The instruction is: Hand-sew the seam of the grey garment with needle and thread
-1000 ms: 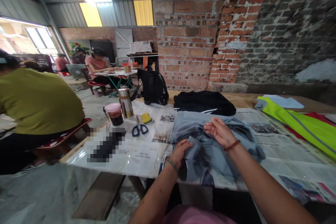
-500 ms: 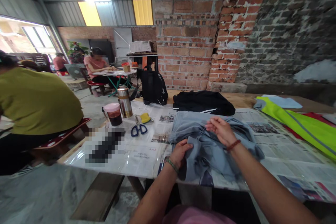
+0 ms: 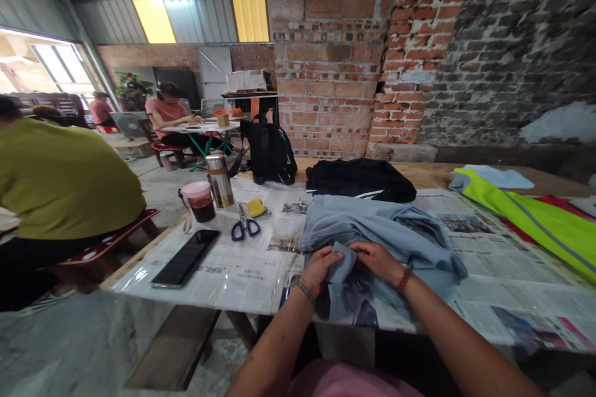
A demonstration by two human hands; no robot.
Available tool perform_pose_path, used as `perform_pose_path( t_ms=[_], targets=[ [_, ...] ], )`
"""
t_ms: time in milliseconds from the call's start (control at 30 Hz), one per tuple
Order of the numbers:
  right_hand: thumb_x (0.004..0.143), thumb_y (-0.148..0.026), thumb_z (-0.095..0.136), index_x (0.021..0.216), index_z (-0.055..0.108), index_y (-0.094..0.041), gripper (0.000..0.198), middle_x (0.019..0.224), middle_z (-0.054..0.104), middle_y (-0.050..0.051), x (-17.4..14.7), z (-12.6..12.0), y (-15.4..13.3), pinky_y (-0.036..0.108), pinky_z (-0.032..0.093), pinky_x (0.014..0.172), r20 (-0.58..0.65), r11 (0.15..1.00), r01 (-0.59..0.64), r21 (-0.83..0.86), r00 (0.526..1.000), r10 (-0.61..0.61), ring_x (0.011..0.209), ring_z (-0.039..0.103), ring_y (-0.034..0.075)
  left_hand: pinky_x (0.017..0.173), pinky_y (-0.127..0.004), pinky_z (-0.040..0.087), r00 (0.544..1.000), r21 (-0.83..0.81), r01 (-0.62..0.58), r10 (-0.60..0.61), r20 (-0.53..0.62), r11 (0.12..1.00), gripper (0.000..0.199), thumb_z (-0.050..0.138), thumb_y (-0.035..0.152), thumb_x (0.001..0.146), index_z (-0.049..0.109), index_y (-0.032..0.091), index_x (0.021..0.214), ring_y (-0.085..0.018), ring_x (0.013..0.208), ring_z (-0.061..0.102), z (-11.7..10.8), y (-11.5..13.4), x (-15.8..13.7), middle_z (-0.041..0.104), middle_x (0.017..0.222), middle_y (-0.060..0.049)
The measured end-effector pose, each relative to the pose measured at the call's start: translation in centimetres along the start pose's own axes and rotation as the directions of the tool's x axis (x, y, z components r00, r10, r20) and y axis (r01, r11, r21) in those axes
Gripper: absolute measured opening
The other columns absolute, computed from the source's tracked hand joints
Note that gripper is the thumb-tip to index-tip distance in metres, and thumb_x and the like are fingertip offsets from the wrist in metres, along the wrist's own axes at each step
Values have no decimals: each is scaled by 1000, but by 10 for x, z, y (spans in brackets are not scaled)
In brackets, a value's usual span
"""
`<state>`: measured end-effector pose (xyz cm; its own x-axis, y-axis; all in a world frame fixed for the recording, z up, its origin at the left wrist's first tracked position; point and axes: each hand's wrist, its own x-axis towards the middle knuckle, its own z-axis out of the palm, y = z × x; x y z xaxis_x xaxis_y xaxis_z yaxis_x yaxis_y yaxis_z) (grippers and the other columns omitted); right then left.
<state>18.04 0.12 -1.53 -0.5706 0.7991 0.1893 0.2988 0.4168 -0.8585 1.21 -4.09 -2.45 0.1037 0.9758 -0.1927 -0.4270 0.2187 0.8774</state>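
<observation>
A grey-blue garment (image 3: 400,229) lies bunched on the table in front of me, its near part gathered up in folds. My left hand (image 3: 321,268) is closed on a fold at the garment's left side, with the thumb on top. Close beside it, my right hand (image 3: 378,260) pinches the cloth at the same fold, fingertips almost meeting the left ones. Anything thin between the right fingertips is too small to make out. Behind the garment sits a folded black garment (image 3: 361,180) with white stripes.
To the left on the newspaper-covered table (image 3: 261,298) are a phone (image 3: 186,258), scissors (image 3: 245,229), a yellow item (image 3: 256,207), a lidded cup (image 3: 201,203) and a steel flask (image 3: 220,181). A black backpack (image 3: 269,152) stands behind; a neon vest (image 3: 535,217) lies right. People sit at left.
My right hand has come down and left from above the garment to the fold beside my left hand. The left hand keeps its hold on the cloth.
</observation>
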Motion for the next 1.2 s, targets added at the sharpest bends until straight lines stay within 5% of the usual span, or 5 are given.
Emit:
perform_pose_path(
  t_ms=[1200],
  targets=[
    [71,-16,41,81,62,-19,24,57,56,-3,-10,16,-6,21,41,52,-54,990,-86,108,994,93,51,53,11,48,-21,37,1000,8,1,-1,-10,1000,31,78,30,48,67,12,70,-9,45,50,3,4,-3,62,56,0]
  ],
)
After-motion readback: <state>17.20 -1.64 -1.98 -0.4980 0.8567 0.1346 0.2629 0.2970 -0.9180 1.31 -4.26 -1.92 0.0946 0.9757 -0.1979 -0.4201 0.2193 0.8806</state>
